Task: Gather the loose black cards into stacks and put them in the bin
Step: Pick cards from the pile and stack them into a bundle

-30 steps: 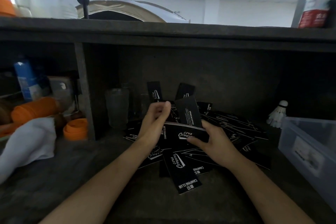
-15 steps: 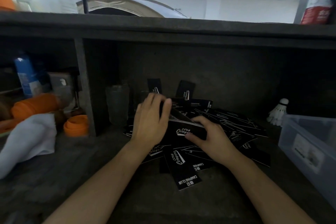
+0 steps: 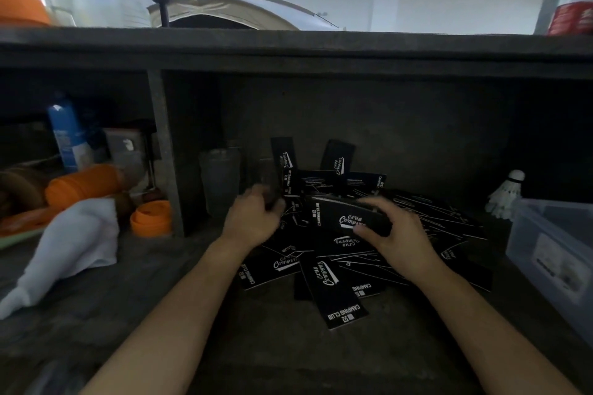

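Loose black cards (image 3: 333, 295) with white "Camping Club" print lie scattered in a heap on the dark shelf floor, some leaning on the back wall. My right hand (image 3: 398, 240) holds a gathered stack of black cards (image 3: 340, 215) just above the heap. My left hand (image 3: 250, 224), blurred, is to the left of the stack. Its fingers are curled on a single dark card at the heap's left edge. The clear plastic bin (image 3: 552, 253) stands at the far right, apart from both hands.
A white shuttlecock (image 3: 507, 196) stands beside the bin. A clear cup (image 3: 219, 179) is just left of my left hand, by the upright divider (image 3: 165, 154). Beyond the divider are an orange cup (image 3: 150, 218), a white cloth (image 3: 70, 244) and a blue bottle (image 3: 69, 135). A shelf board (image 3: 288, 51) runs overhead.
My left hand has come off the stack and moved left to the heap's edge, closing on a card. My right hand keeps the stack and has shifted it slightly right.
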`<state>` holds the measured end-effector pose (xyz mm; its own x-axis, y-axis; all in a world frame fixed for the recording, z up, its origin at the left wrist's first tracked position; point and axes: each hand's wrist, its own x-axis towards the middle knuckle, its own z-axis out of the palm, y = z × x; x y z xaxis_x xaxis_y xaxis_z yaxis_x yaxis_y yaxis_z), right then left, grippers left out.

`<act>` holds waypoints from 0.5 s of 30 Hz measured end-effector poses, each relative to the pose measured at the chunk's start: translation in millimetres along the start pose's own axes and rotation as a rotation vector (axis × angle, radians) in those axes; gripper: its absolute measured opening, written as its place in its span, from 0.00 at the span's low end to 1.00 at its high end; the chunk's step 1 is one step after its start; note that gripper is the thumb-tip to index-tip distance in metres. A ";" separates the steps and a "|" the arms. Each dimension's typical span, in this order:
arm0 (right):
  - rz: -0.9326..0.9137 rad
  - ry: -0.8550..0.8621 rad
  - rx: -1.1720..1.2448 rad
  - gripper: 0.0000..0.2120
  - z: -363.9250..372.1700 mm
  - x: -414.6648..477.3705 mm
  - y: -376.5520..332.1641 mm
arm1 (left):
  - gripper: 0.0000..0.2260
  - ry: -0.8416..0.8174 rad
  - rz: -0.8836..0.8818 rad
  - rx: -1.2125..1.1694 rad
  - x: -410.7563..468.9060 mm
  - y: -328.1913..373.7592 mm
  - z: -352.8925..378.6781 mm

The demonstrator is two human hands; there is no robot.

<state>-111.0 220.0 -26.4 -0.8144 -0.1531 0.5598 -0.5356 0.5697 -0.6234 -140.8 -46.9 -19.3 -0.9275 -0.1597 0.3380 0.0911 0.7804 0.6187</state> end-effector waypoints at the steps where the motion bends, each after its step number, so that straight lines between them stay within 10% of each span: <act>1: -0.006 -0.031 -0.017 0.15 0.9 -0.4 1.1 | 0.32 -0.123 -0.062 0.179 -2.0 -3.8 2.2; 4: -0.011 -0.015 -0.017 0.09 0.1 1.1 4.0 | 0.41 -0.302 -0.141 0.409 -4.6 -8.1 7.8; 11: 0.037 0.072 0.035 0.08 -1.6 3.4 7.4 | 0.19 -0.113 0.009 0.494 2.8 -20.2 -6.7; 15: 0.114 0.096 0.290 0.08 -4.0 6.3 3.9 | 0.25 -0.101 -0.087 0.050 4.4 -19.7 -6.5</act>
<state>-117.3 224.5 -23.1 -0.8555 -0.0170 0.5176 -0.4947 0.3224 -0.8071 -144.3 -67.0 -25.4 -0.9632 -0.1684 0.2096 -0.0075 0.7960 0.6052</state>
